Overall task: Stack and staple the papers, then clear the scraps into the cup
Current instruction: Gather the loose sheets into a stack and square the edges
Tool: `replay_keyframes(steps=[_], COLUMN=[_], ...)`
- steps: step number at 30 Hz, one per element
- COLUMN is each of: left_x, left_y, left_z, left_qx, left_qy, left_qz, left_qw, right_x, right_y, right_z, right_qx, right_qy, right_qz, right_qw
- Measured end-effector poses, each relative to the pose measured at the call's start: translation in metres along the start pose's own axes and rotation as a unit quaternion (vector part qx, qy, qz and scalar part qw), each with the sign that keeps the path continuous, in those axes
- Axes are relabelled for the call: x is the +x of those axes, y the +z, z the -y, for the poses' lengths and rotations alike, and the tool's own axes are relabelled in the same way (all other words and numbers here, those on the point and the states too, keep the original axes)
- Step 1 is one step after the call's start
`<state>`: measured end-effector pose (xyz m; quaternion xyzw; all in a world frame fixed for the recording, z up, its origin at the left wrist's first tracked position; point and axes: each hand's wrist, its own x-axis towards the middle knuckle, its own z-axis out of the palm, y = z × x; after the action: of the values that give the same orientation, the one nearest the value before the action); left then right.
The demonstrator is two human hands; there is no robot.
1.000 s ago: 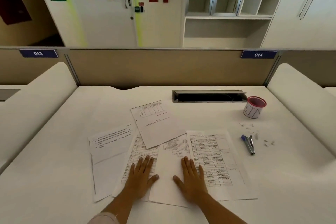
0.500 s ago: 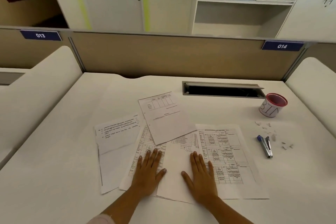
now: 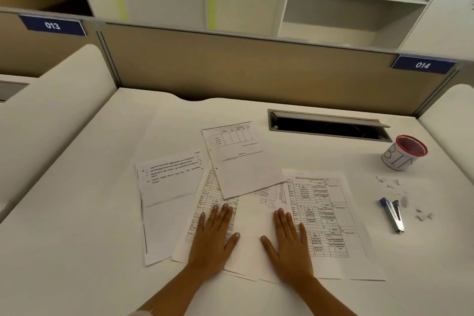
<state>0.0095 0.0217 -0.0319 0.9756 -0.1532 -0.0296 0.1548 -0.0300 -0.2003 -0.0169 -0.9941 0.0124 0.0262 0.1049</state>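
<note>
Resting flat, palms down, both hands sit on the loose papers at the near middle of the white bench (image 3: 77, 213). Left hand (image 3: 214, 238): grip open, fingers spread, lying on a printed table sheet (image 3: 205, 213) and touching the edge of a blank sheet (image 3: 252, 226) that lies between the two hands. Right hand (image 3: 289, 246): grip open too, fingers together, thumb out, lying across the blank sheet and the left edge of a large form sheet (image 3: 323, 213). Neither hand holds anything.

Papers — five sheets visible, unstacked, fanned and overlapping:
- text sheet (image 3: 169, 177) at far left, a few printed lines near its top, creased across the middle
- tilted sheet (image 3: 241, 159) with a small table at its top, furthest from the person, overlapping the printed table sheet
- large form sheet at right, dense grid print, lying square

Stapler (image 3: 393, 214) — silver with a blue end, lying on the bench to the right of the form sheet, apart from it. Paper scraps (image 3: 392, 183) scattered around it, far side and right side, some just beside it. Cup (image 3: 404, 152), white with a red rim and hand-drawn letters, stands upright beyond the scraps at far right, near the right end of the cable slot (image 3: 328, 127) in the bench
</note>
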Motion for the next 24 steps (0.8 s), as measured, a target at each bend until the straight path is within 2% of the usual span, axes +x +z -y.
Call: replay_keyframes(steps=[9, 13, 16, 19, 24], left_x=[-0.002, -0.004, 0.004, 0.027, 0.076], left_y=[0.004, 0.002, -0.004, -0.013, -0.035], left_z=[0.002, 0.002, 0.001, -0.004, -0.033], left_qx=[-0.024, -0.057, -0.103, -0.170, -0.256], left_qy=[0.013, 0.011, 0.000, -0.052, -0.203], left_qz=[-0.028, -0.044, -0.071, -0.096, -0.109], left_qw=[0.999, 0.997, 0.992, 0.979, 0.939], right_x=[-0.003, 0.003, 0.008, 0.011, 0.013], right_y=[-0.002, -0.010, -0.016, -0.022, -0.022], right_z=[0.000, -0.007, -0.019, -0.029, -0.029], right_qx=[0.034, 0.084, 0.084, 0.088, 0.117], right_qy=[0.003, 0.071, 0.132, 0.169, 0.173], right_qz=[-0.050, -0.092, -0.096, -0.066, -0.012], right_qw=[0.998, 0.990, 0.983, 0.979, 0.978])
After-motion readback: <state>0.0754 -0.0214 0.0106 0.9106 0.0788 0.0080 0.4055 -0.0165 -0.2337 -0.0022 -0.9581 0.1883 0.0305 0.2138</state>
